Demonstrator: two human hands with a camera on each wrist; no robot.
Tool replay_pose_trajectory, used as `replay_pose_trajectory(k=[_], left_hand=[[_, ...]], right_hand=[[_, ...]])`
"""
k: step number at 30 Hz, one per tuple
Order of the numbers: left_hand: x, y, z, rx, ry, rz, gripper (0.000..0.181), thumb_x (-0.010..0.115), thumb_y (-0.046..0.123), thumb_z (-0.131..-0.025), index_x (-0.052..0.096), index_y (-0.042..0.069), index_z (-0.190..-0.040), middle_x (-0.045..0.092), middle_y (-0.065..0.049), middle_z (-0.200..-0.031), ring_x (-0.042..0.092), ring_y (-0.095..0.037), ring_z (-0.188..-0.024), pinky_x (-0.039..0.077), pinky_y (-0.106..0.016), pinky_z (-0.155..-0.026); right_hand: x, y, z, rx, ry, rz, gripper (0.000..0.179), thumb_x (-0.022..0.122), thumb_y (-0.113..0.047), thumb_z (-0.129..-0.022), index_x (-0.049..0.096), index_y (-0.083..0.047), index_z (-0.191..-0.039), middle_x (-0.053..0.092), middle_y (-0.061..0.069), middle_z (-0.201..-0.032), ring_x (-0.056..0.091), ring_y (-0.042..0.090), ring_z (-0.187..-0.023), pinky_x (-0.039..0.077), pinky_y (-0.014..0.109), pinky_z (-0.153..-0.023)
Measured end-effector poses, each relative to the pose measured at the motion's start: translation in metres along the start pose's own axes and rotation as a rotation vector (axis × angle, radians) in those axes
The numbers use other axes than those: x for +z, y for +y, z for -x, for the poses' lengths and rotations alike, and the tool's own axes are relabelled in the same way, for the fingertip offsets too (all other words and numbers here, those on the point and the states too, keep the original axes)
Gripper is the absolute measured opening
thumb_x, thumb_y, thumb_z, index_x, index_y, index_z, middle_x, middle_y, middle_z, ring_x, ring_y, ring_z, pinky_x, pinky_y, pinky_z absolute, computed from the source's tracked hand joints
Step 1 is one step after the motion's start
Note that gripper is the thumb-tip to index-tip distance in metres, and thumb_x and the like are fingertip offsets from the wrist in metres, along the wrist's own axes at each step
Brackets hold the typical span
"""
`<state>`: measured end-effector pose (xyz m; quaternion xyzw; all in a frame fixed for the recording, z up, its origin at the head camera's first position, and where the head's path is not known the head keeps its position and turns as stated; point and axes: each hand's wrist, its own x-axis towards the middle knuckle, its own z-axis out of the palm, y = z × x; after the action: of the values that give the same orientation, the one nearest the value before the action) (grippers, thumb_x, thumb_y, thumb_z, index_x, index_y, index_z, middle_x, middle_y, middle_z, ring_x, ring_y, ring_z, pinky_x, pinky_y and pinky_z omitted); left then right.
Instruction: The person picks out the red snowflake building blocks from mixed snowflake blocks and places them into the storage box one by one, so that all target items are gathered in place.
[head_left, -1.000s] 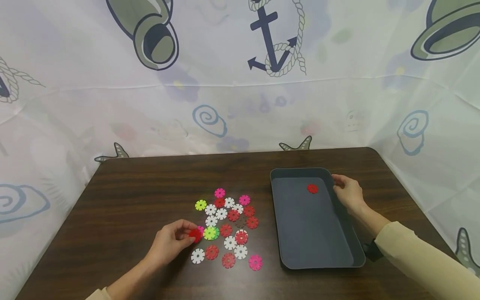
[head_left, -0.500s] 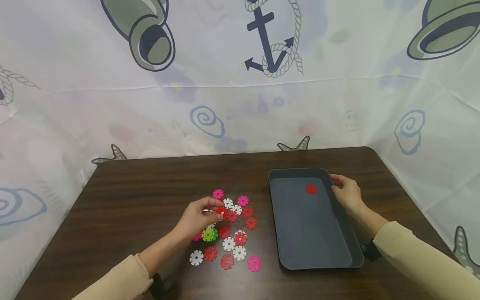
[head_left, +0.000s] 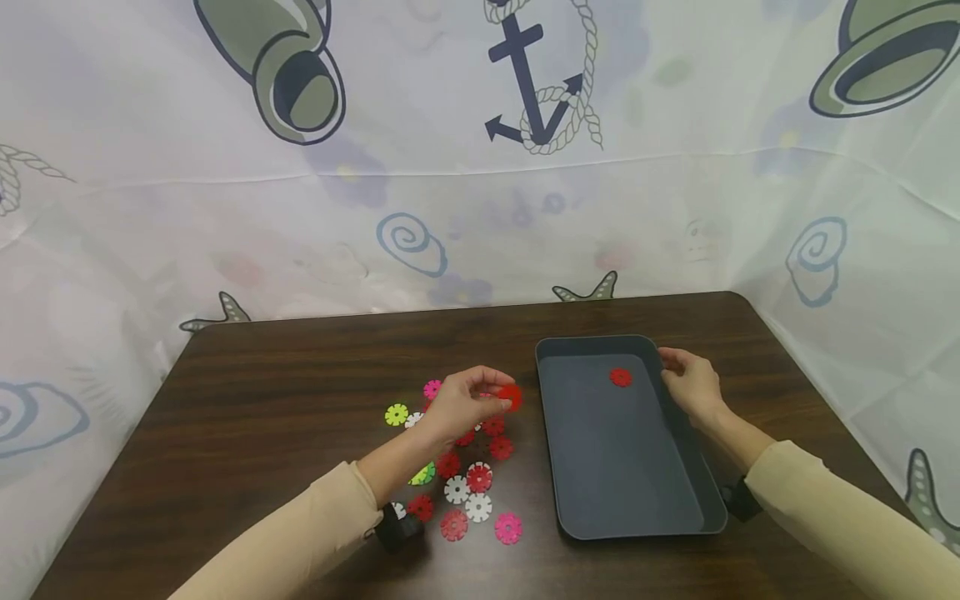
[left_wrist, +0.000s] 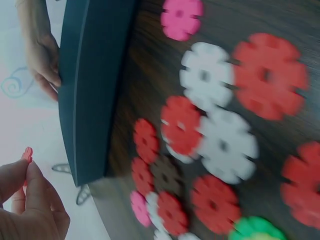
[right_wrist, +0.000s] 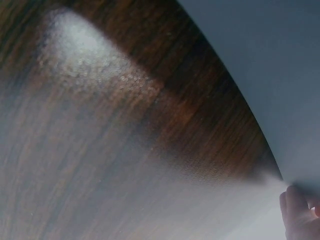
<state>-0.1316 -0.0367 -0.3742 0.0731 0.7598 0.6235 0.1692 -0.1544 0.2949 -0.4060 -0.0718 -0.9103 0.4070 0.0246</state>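
My left hand point(head_left: 468, 406) pinches a red notched plastic disc point(head_left: 513, 397) between thumb and fingers, raised over the right side of the scattered discs. In the left wrist view this red disc point(left_wrist: 27, 156) is seen nearly edge-on at the fingertips. My right hand point(head_left: 693, 390) holds the right rim of a dark grey tray point(head_left: 630, 467), near its far corner. One red disc point(head_left: 620, 377) lies in the tray's far end. Under and around my left forearm lie several flat notched discs, among them white point(head_left: 478, 507), red point(head_left: 453, 525), pink point(head_left: 508, 527) and yellow-green point(head_left: 397, 414).
The brown wood-grain table point(head_left: 300, 367) ends at a straight far edge. Behind it hangs a pale cloth point(head_left: 300, 233) printed with anchors and shells. A strip of bare wood lies between the discs and the tray's left wall point(head_left: 550, 442).
My left hand has carried the red disc from the left edge of the discs up and rightward, toward the tray. My right hand has stayed at the tray's rim.
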Motion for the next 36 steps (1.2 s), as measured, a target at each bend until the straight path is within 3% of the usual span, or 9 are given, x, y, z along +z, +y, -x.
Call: replay_pose_trajectory(k=[7,13,20,27,36], left_hand=[[0.031,0.009,-0.021,0.008,-0.073,0.094,0.027,0.065,-0.003,-0.084,0.062,-0.002,-0.111,0.064,-0.012,-0.097,0.061,-0.011,-0.081,0.054,-0.035,-0.082],[0.056,0.015,-0.035,-0.022,-0.083,0.142,0.027,0.066,-0.005,-0.082,0.063,-0.004,-0.11,0.064,-0.01,-0.092,0.06,-0.009,-0.076,0.055,-0.03,-0.078],[0.083,0.021,-0.052,-0.08,-0.093,0.194,0.027,0.066,-0.007,-0.081,0.064,-0.004,-0.109,0.061,-0.004,-0.085,0.06,-0.008,-0.071,0.053,-0.036,-0.084],[0.109,0.024,-0.068,-0.107,-0.076,0.159,0.027,0.067,-0.01,-0.08,0.066,-0.002,-0.105,0.065,-0.009,-0.089,0.062,-0.011,-0.074,0.055,-0.03,-0.078],[0.138,0.024,-0.084,-0.175,-0.027,0.117,0.023,0.068,-0.011,-0.078,0.069,0.0,-0.098,0.067,-0.008,-0.086,0.063,-0.013,-0.076,0.055,-0.025,-0.072]], right_hand=[[-0.001,0.0,0.001,0.007,0.012,0.003,0.04,0.048,0.002,-0.09,0.049,0.009,-0.129,0.056,0.031,-0.122,0.053,0.041,-0.113,0.048,0.041,-0.085],[0.0,0.0,0.001,0.015,0.018,-0.007,0.04,0.048,0.003,-0.089,0.05,0.008,-0.129,0.056,0.03,-0.121,0.054,0.04,-0.111,0.048,0.028,-0.076],[0.001,0.0,0.0,0.006,0.038,-0.005,0.04,0.047,0.003,-0.088,0.051,0.008,-0.128,0.058,0.029,-0.12,0.054,0.04,-0.113,0.048,0.033,-0.08],[0.001,0.001,-0.002,-0.002,0.045,0.004,0.04,0.047,0.003,-0.088,0.051,0.008,-0.127,0.058,0.029,-0.119,0.055,0.039,-0.111,0.048,0.039,-0.083],[0.001,0.001,-0.003,0.015,0.048,0.009,0.039,0.048,0.003,-0.088,0.052,0.007,-0.127,0.059,0.028,-0.119,0.055,0.039,-0.111,0.048,0.038,-0.083]])
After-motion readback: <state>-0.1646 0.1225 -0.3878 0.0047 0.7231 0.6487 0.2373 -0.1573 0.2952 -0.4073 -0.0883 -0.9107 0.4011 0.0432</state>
